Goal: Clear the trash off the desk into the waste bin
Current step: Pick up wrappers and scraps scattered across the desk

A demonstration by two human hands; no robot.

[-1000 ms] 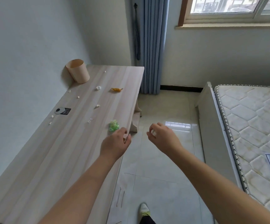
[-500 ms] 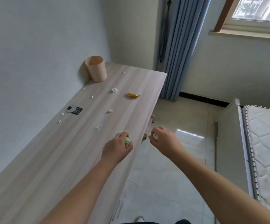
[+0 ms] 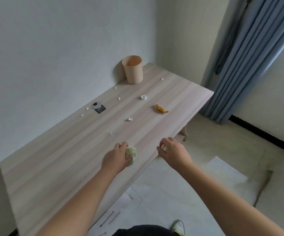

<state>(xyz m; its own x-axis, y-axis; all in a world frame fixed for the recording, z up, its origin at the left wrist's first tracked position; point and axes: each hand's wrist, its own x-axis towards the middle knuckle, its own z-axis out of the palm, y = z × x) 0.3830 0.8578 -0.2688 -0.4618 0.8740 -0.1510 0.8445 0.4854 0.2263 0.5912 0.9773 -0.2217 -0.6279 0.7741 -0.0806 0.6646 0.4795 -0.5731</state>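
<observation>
My left hand (image 3: pixel 116 158) grips a crumpled green wrapper (image 3: pixel 131 153) just above the light wooden desk (image 3: pixel 69 159), near its front edge. My right hand (image 3: pixel 172 151) hovers at the desk's front edge, fingers curled around a small white scrap (image 3: pixel 163 147). Further back on the desk lie a gold candy wrapper (image 3: pixel 160 109), a white bottle cap (image 3: pixel 143 97) and several tiny white paper bits (image 3: pixel 129 119). A tan round waste bin (image 3: pixel 132 69) stands upright at the desk's far corner by the wall.
A silver cable grommet with a black sticker (image 3: pixel 98 107) sits near the wall. Blue curtains (image 3: pixel 250 53) hang at the right beyond the desk's end. Pale tiled floor (image 3: pixel 214 142) lies to the right, with my shoe (image 3: pixel 178 227) at the bottom.
My left hand reached the green wrapper and closed on it. The view turned left toward the desk, and my right hand came up to the desk's front edge.
</observation>
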